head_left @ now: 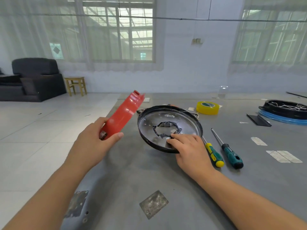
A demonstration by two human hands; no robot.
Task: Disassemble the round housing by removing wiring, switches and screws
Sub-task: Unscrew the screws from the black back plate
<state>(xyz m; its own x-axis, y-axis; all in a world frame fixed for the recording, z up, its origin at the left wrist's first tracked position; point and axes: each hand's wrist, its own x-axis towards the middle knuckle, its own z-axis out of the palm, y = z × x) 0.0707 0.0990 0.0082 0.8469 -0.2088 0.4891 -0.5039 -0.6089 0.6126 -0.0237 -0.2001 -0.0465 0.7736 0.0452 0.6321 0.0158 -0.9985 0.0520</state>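
Note:
The round housing (167, 118) is a shallow black-rimmed metal dish with a ragged hole in its middle, tilted up on the grey table (166, 180). My right hand (189, 146) grips its near rim, fingers inside the dish. My left hand (94, 140) holds a long red plastic cover piece (123, 113) by its lower end, raised above the table's left edge and pointing up and away. Thin wires show at the housing's far right rim.
Two screwdrivers lie right of the housing, one green-yellow handled (214, 155), one dark teal (230, 153). A yellow tape roll (207, 107) sits behind. A black tray of wires on a blue ring (285, 112) stands far right. The table edge drops to tiled floor on the left.

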